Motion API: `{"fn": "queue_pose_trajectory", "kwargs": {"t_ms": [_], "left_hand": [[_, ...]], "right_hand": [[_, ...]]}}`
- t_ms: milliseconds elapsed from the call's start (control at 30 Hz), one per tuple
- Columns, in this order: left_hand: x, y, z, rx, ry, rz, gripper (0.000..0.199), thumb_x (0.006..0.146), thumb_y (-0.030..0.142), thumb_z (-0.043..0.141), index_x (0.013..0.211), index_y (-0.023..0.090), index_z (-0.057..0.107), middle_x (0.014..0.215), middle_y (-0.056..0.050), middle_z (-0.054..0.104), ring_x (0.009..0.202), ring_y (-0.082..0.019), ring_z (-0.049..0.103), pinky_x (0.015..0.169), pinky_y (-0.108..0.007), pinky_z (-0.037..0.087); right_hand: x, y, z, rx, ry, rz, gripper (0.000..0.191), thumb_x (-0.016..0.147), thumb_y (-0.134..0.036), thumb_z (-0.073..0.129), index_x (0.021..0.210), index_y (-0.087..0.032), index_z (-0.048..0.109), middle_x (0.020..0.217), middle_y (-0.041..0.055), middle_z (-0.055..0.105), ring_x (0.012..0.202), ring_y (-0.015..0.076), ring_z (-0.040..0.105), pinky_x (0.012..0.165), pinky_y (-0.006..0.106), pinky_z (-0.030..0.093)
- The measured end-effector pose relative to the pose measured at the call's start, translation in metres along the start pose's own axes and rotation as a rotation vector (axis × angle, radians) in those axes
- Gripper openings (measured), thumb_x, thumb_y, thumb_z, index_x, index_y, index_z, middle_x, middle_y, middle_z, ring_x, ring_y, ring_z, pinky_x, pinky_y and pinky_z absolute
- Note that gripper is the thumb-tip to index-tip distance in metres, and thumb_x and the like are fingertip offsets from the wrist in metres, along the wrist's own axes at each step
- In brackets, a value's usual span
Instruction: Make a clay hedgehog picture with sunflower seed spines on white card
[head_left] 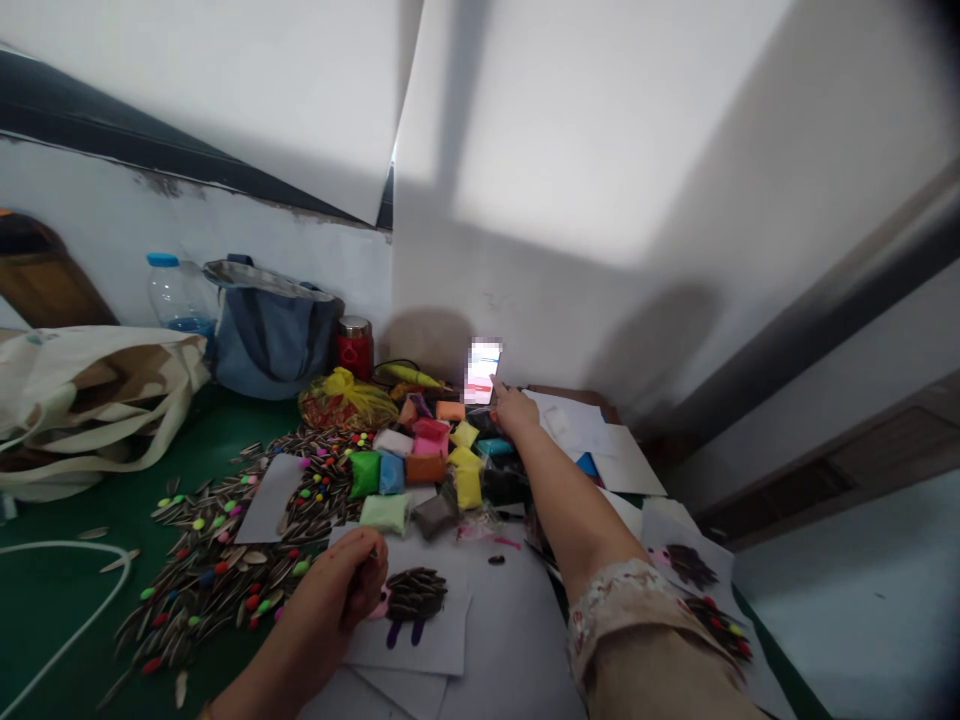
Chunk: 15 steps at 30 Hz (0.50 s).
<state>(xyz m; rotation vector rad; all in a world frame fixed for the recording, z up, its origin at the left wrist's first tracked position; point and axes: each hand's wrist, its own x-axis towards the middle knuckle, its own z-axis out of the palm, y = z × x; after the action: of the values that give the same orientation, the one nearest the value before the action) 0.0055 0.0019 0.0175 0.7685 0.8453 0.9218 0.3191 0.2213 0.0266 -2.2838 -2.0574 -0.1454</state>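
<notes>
My right hand (514,408) reaches to the back of the table, its index finger stretched out to the lit screen of an upright phone (481,372). Nothing shows in that hand. My left hand (341,590) is closed with its fingers curled in; whatever it may hold is hidden. Beside it, partly behind the fingers, lies a paper with a hedgehog picture (416,597), its back covered in sunflower seeds, with a pink face and purple legs. Left of that hand spread many striped sunflower seeds (225,580) mixed with small coloured balls.
Several coloured clay packets (426,467) lie mid-table. Behind are a yellow net bag (349,400), a red flask (355,347), a blue bag (274,335) and a bottle (171,290). A cream tote (97,400) is at left. Another seed picture (686,563) lies at right. A white cable (82,640) curves front left.
</notes>
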Motion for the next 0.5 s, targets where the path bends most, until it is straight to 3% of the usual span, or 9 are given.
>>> {"fn": "queue_pose_trajectory", "kwargs": {"t_ms": [133, 300, 400, 500], "left_hand": [[-0.002, 0.002, 0.002, 0.013, 0.023, 0.002, 0.039, 0.087, 0.045, 0.054, 0.06, 0.019, 0.043, 0.05, 0.008, 0.029, 0.046, -0.007, 0.016, 0.044, -0.023, 0.02], [-0.001, 0.004, 0.002, 0.006, 0.034, 0.006, 0.039, 0.083, 0.046, 0.06, 0.061, 0.019, 0.043, 0.05, 0.008, 0.029, 0.046, -0.007, 0.016, 0.042, -0.021, 0.018], [0.0, 0.004, 0.002, -0.003, 0.047, 0.015, 0.04, 0.079, 0.047, 0.067, 0.063, 0.019, 0.043, 0.051, 0.009, 0.03, 0.046, -0.006, 0.016, 0.041, -0.02, 0.015], [0.0, 0.005, 0.004, 0.033, 0.063, 0.025, 0.044, 0.072, 0.051, 0.074, 0.066, 0.019, 0.044, 0.051, 0.011, 0.029, 0.046, -0.005, 0.017, 0.042, -0.018, 0.015]], "right_hand": [[-0.009, 0.0, -0.005, 0.06, 0.075, 0.032, 0.061, 0.099, -0.026, 0.034, 0.156, -0.025, 0.014, 0.123, 0.0138, 0.062, 0.109, 0.0272, 0.06, 0.086, 0.036, 0.044], [-0.03, -0.006, -0.017, 0.162, 0.167, 0.034, 0.05, 0.098, -0.025, 0.038, 0.147, -0.018, 0.034, 0.126, 0.0144, 0.061, 0.11, 0.0251, 0.058, 0.086, 0.033, 0.042], [-0.054, -0.019, -0.026, 0.229, 0.204, -0.01, 0.035, 0.097, -0.024, 0.04, 0.13, -0.017, 0.051, 0.114, 0.0108, 0.066, 0.101, 0.0218, 0.06, 0.08, 0.029, 0.041], [-0.095, -0.039, -0.036, 0.291, 0.219, -0.078, 0.022, 0.097, -0.027, 0.042, 0.104, -0.019, 0.061, 0.099, 0.006, 0.068, 0.088, 0.0184, 0.06, 0.073, 0.026, 0.04]]}}
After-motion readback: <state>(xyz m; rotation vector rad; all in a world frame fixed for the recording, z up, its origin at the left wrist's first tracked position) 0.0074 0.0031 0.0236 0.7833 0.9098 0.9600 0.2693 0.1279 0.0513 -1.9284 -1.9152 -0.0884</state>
